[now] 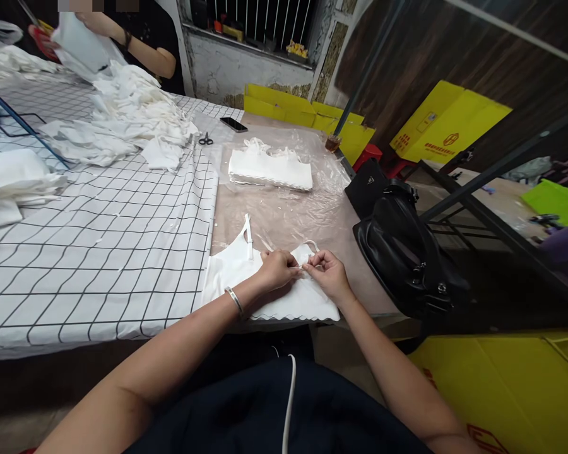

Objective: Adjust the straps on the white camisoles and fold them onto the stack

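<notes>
A white sleeveless top (236, 268) with thin straps and a scalloped hem lies flat at the table's near edge. My left hand (277, 270) rests on it and pinches the fabric near the neckline; a silver bangle is on that wrist. My right hand (329, 272) pinches the same spot from the right, fingertips almost touching the left hand's. A neat stack of folded white tops (269, 169) sits farther back on clear plastic sheeting (303, 211).
A black handbag (404, 252) stands at the table's right edge. A checked cloth (104, 246) covers the left side, with a heap of white garments (132, 120), scissors (205, 140) and a phone (233, 124). Another person (137, 38) handles fabric at the far left. Yellow boxes (445, 123) lie beyond.
</notes>
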Tool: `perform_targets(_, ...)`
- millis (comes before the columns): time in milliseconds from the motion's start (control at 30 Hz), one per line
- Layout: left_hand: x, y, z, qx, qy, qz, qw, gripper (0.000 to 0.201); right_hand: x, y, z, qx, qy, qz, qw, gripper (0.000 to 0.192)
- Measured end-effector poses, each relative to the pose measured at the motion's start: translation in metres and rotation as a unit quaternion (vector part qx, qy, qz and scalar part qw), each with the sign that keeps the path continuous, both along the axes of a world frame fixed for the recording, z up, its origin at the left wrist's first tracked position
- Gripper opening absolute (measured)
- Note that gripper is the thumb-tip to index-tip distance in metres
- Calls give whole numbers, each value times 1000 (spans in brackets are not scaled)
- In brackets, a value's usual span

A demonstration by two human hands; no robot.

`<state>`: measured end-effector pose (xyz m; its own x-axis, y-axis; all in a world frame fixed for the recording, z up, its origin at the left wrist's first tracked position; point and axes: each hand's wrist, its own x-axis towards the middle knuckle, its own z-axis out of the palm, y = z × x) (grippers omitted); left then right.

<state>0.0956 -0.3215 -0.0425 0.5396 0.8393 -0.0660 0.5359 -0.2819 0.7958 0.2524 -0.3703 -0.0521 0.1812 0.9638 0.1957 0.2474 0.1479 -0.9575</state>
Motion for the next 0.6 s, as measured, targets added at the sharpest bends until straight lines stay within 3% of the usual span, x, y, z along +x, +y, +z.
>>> perform_targets(133, 1, -3, -1, 20, 7, -8, 1000, 12, 1, 1, 5, -10, -45, 28, 999, 29)
perform_targets(300, 4, -4, -4, 47, 27, -8, 999, 12, -9, 7, 11, -166, 128, 38, 977, 55)
perform_targets(367, 5, -3, -4, 42, 32, -5, 999, 11, -10, 10, 15, -192, 161, 27, 968, 61)
perform_targets(500, 4, -1, -3, 27, 28, 4, 999, 13, -3, 15, 17, -195, 130, 60, 970, 65)
perform_targets(600, 3, -1, -3, 20, 24, 0, 999, 13, 4, 15, 14, -178, 60, 89, 978, 56)
